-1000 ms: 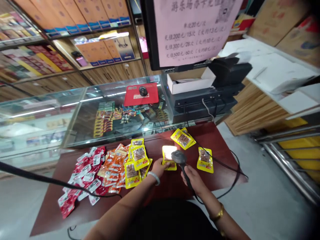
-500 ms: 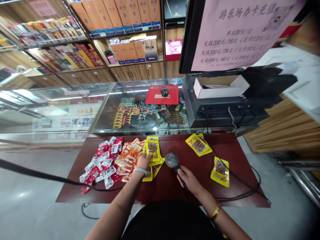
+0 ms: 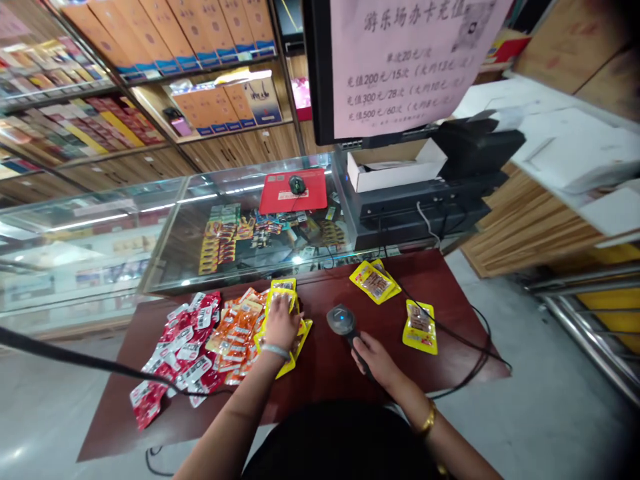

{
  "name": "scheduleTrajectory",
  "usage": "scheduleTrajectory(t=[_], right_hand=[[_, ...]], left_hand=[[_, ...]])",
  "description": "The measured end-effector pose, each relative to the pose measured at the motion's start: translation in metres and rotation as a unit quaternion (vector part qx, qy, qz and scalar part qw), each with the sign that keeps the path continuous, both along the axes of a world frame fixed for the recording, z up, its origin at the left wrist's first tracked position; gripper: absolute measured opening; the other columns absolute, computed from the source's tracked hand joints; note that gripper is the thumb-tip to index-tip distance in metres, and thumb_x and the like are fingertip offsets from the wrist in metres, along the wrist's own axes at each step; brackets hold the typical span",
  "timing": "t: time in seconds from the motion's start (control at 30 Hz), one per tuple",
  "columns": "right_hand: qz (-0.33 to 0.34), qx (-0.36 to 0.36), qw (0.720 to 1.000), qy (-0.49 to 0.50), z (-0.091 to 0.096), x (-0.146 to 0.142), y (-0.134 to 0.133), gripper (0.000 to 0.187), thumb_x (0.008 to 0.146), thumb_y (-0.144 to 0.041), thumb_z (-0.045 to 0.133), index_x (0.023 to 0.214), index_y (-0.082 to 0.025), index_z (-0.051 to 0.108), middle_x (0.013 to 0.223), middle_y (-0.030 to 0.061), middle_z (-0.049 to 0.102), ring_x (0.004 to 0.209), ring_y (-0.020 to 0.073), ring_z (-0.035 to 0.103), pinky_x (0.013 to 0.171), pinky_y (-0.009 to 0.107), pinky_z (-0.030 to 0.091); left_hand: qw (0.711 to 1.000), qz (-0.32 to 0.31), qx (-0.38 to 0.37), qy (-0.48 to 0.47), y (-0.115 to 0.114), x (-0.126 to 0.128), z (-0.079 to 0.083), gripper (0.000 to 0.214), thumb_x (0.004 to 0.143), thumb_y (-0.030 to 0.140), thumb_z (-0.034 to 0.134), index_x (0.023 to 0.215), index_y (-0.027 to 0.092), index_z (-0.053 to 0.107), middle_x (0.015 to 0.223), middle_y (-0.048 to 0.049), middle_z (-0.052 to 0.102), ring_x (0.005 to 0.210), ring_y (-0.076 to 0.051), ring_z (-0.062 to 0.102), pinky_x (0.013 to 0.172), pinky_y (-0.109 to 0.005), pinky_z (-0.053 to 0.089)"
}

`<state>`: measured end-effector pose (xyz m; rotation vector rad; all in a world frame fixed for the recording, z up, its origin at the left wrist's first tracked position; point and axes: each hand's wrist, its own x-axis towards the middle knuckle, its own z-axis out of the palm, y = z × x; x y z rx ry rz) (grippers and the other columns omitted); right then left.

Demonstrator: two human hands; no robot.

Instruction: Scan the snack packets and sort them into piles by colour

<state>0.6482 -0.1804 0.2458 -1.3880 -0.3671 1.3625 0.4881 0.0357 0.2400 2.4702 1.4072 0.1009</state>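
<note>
My left hand (image 3: 281, 321) lies flat, fingers spread, on top of a stack of yellow snack packets (image 3: 283, 319) on a dark red table (image 3: 325, 373). My right hand (image 3: 373, 357) is closed round the handle of a grey barcode scanner (image 3: 343, 321), whose head points up and away near the table's middle. A yellow packet (image 3: 421, 326) lies alone to the right of the scanner, and two more yellow packets (image 3: 375, 281) lie at the far edge. Orange packets (image 3: 236, 330) and red packets (image 3: 180, 353) are spread to the left of the stack.
A glass display counter (image 3: 200, 227) stands behind the table, with a red mouse mat (image 3: 293, 191) and mouse on it. A cash register (image 3: 425, 193) with a pink notice (image 3: 410, 60) stands at the back right. The scanner's black cable (image 3: 475, 360) loops over the right side.
My left hand carried the yellow packet from under the scanner to the stack on the left and now rests on top of it. The scanner's light on the packet is gone.
</note>
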Motion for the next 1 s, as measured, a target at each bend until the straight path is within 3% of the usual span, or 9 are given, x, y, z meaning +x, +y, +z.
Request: scheduleTrajectory(t=[0.17, 0.3, 0.43, 0.53, 0.63, 0.73, 0.9, 1.0], right_hand=[[-0.046, 0.002, 0.999, -0.003, -0.003, 0.015, -0.010, 0.051, 0.080, -0.070, 0.057, 0.090, -0.020, 0.053, 0.053, -0.0092, 0.045, 0.039, 0.0068, 0.036, 0.039, 0.020, 0.029], [-0.108, -0.017, 0.994, 0.015, -0.009, 0.032, -0.025, 0.053, 0.076, -0.072, 0.059, 0.086, -0.021, 0.051, 0.053, -0.0087, 0.046, 0.039, 0.0067, 0.036, 0.038, 0.020, 0.029], [-0.158, -0.029, 0.987, 0.029, -0.015, 0.046, -0.042, 0.051, 0.075, -0.070, 0.063, 0.082, -0.021, 0.050, 0.055, -0.0079, 0.047, 0.041, 0.0068, 0.037, 0.039, 0.020, 0.030], [-0.168, -0.029, 0.985, 0.031, -0.016, 0.049, -0.051, 0.048, 0.078, -0.067, 0.062, 0.087, -0.020, 0.052, 0.056, -0.0077, 0.048, 0.041, 0.0067, 0.038, 0.039, 0.019, 0.030], [-0.161, -0.027, 0.986, 0.022, -0.016, 0.048, -0.055, 0.048, 0.080, -0.066, 0.061, 0.089, -0.020, 0.053, 0.055, -0.0085, 0.047, 0.040, 0.0065, 0.037, 0.039, 0.019, 0.030], [-0.155, -0.033, 0.987, 0.026, -0.019, 0.043, -0.056, 0.051, 0.077, -0.069, 0.061, 0.088, -0.020, 0.052, 0.053, -0.0094, 0.045, 0.038, 0.0062, 0.036, 0.037, 0.019, 0.029], [-0.144, -0.051, 0.987, 0.042, -0.023, 0.031, -0.053, 0.054, 0.073, -0.073, 0.062, 0.081, -0.022, 0.048, 0.052, -0.0091, 0.047, 0.037, 0.0060, 0.037, 0.036, 0.019, 0.029], [-0.125, -0.066, 0.989, 0.033, -0.017, 0.024, -0.045, 0.055, 0.071, -0.075, 0.061, 0.077, -0.022, 0.047, 0.052, -0.0084, 0.048, 0.037, 0.0066, 0.038, 0.037, 0.019, 0.029]], left_hand=[[0.985, -0.124, -0.110, -0.044, -0.018, 0.106, -0.016, 0.057, 0.083, 0.028, 0.062, 0.137, 0.015, 0.048, 0.128, -0.0145, 0.054, 0.117, -0.025, 0.056, 0.103, -0.036, 0.044], [0.960, -0.249, -0.125, -0.018, -0.022, 0.178, -0.020, 0.060, 0.080, 0.018, 0.063, 0.139, 0.021, 0.049, 0.141, -0.0120, 0.048, 0.122, -0.024, 0.053, 0.106, -0.034, 0.041], [0.926, -0.357, -0.101, 0.065, -0.023, 0.231, -0.020, 0.059, 0.085, 0.019, 0.056, 0.142, 0.029, 0.045, 0.152, -0.0101, 0.038, 0.127, -0.028, 0.049, 0.104, -0.040, 0.042], [0.917, -0.365, -0.080, 0.138, -0.024, 0.251, -0.022, 0.056, 0.085, 0.028, 0.059, 0.140, 0.023, 0.047, 0.145, -0.0164, 0.044, 0.124, -0.032, 0.051, 0.098, -0.044, 0.045], [0.921, -0.325, -0.073, 0.201, -0.022, 0.249, -0.025, 0.076, 0.069, 0.037, 0.078, 0.136, 0.015, 0.048, 0.133, -0.0222, 0.052, 0.116, -0.035, 0.056, 0.092, -0.043, 0.048], [0.926, -0.288, -0.103, 0.223, -0.015, 0.225, -0.029, 0.087, 0.057, 0.042, 0.084, 0.131, 0.013, 0.050, 0.123, -0.0226, 0.060, 0.109, -0.035, 0.061, 0.087, -0.040, 0.049], [0.933, -0.200, -0.250, 0.163, -0.009, 0.155, -0.040, 0.039, 0.073, 0.048, 0.069, 0.096, 0.016, 0.071, 0.096, -0.0147, 0.073, 0.090, -0.027, 0.069, 0.076, -0.030, 0.049], [0.934, -0.102, -0.340, 0.032, -0.014, 0.106, -0.047, 0.032, 0.078, 0.041, 0.064, 0.098, 0.017, 0.072, 0.091, -0.0081, 0.075, 0.083, -0.021, 0.069, 0.072, -0.025, 0.048]])
